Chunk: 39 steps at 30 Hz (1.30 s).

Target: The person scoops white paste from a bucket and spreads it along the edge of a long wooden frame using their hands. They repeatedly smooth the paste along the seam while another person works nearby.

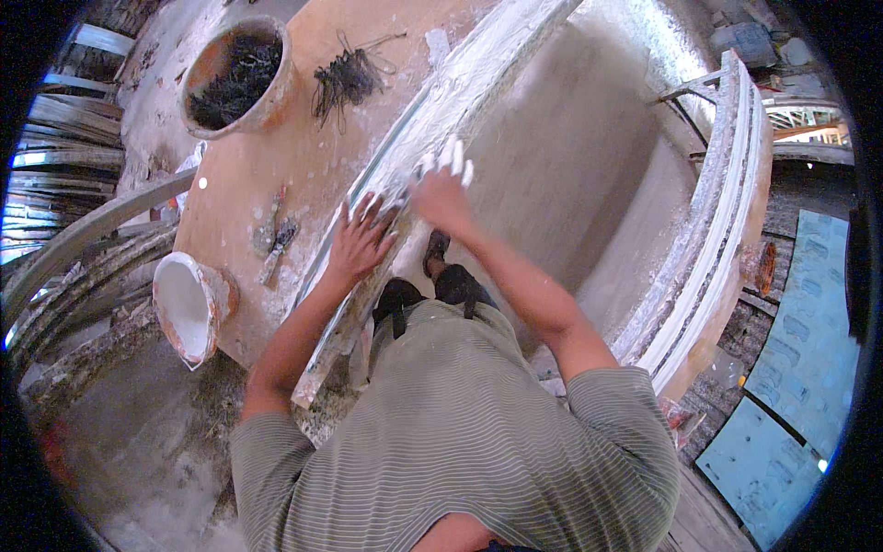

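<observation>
A long, white-coated strip (478, 78) lies under the person's two hands, along the right edge of a brown board (308, 184). The left hand (361, 244) rests on it, fingers spread; the right hand (441, 195), white-fingered and blurred, is just beyond; whether it grips anything, I cannot tell. The strip's long axis runs diagonally, from lower left near the body to upper right, pointing away.

The right hand (441, 195) is blurred, so whether its white-smeared fingers grip anything cannot be told. The long white-coated strip (478, 74) is cut off at the far edge. Dark tangled strands (244, 78) hide the bottom of the far-left bucket (285, 69).
</observation>
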Tool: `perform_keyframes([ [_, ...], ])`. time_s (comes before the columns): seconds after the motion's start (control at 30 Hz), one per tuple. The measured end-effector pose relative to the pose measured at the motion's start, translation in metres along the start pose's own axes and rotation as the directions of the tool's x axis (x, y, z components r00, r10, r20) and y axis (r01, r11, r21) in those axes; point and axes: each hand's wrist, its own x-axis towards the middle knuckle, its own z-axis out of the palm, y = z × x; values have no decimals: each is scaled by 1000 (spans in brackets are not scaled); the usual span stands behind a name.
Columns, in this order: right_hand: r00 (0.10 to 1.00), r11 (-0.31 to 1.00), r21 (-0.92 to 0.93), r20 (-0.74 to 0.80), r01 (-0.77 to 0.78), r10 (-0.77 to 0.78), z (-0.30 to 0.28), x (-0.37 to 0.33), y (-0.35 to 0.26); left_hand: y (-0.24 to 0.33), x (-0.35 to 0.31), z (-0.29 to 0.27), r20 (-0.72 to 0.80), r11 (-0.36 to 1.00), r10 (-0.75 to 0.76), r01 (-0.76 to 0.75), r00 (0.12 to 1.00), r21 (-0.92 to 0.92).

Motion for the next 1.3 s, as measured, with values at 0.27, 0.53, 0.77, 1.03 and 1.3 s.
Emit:
perform_keyframes([
  [0.27,987,1000,-10,-164,2,-4,-63,44,79,6,100,3,-171,998,-69,67,983,-20],
  [0.53,996,984,173,86,-43,28,-4,-6,-2,14,27,-6,87,998,-47,44,995,41],
  [0.77,990,993,12,-81,-118,118,-64,95,119,31,173,-4,-89,999,37,-35,995,22],
  [1.03,998,998,59,-62,14,-10,-176,164,232,25,298,-4,-38,994,-69,66,997,-88],
  [1.3,971,980,176,-234,90,-47,-113,103,175,38,271,-27,324,996,-89,81,942,38],
])
